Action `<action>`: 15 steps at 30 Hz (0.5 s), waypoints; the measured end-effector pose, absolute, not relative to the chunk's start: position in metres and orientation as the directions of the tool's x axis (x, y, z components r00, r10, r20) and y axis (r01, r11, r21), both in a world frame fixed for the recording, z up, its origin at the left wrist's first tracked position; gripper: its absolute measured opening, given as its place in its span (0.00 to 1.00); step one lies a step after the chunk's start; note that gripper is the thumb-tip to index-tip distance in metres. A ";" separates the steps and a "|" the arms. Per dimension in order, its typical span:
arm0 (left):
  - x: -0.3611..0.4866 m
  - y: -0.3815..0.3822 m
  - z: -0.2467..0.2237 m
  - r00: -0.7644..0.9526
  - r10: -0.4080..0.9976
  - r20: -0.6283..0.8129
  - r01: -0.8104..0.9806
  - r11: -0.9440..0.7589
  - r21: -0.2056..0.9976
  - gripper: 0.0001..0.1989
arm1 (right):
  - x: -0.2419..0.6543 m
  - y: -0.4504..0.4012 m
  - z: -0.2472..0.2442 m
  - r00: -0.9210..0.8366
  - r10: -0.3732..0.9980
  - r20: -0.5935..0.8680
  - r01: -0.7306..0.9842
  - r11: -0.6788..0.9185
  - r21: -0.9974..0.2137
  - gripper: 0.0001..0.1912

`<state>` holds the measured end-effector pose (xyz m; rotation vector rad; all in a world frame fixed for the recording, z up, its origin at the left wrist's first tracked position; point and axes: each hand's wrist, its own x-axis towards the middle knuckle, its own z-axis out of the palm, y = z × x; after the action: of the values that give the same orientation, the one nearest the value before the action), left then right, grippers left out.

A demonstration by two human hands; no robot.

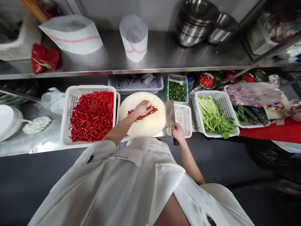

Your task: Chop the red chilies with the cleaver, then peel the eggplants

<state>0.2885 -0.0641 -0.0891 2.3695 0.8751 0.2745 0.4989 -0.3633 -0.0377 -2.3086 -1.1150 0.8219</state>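
Note:
On the round, cream-coloured cutting board [134, 130] lies a small row of red chillies [152, 110]. My left hand [141, 108] rests palm down on these chillies, its fingers stretched out and the thumb apart. My right hand [178, 132] is closed around the dark handle of a cleaver [170, 113]. The broad blade is off the board, to its right, above a small white basket [188, 121] with a few red bits inside. Left of the board, a large white basket [64, 125] is heaped with whole red chillies [91, 116].
A tub of chopped green chillies [176, 91] and a shallow grey tray [113, 84] stand behind. Right of them is a basket of cut green stalks [211, 116]. A steel shelf [162, 59] overhangs the back. At far right a person's red sleeve [270, 131] shows.

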 end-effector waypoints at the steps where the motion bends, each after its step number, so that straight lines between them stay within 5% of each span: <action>1: 0.296 -0.072 -0.095 0.773 0.633 -0.038 0.529 -0.611 0.589 0.42 | 0.487 -0.364 -0.042 0.502 0.795 -0.340 0.537 -0.595 -0.598 0.23; 4: 0.304 -0.099 -0.107 0.787 0.612 -0.073 0.567 -0.673 0.475 0.46 | 0.463 -0.363 -0.048 0.507 0.777 -0.372 0.533 -0.622 -0.574 0.22; 8: 0.302 -0.112 -0.109 0.799 0.599 -0.051 0.576 -0.740 0.347 0.36 | 0.452 -0.365 -0.048 0.483 0.778 -0.402 0.523 -0.624 -0.580 0.25; 15: 0.310 -0.104 -0.103 0.806 0.592 0.001 0.541 -0.738 0.404 0.28 | 0.454 -0.358 -0.040 0.500 0.774 -0.388 0.550 -0.630 -0.547 0.24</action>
<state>0.3100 -0.1043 -0.1028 2.6051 0.8532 0.1811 0.4545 -0.3585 -0.0403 -2.3954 -1.1046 0.8808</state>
